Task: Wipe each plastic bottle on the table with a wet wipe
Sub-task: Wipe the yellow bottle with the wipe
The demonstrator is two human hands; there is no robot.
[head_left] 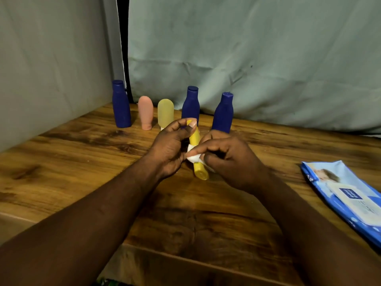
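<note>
Head view: your left hand [173, 147] pinches the yellow bottle [195, 139], right hand [228, 159] pinches the wet wipe [192, 157] against it; rotate bottle, cover both ends.

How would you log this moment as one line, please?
step: wiping yellow bottle | left hand: grips its far end | right hand: pinches wet wipe on it | wipes pack: at right

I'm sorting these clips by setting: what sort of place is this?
Probably a makeshift staged corner, not a working kitchen: a wooden table set against hung cloth backdrops, a row of bottles lined along its back, a wipe pack at the right.
</note>
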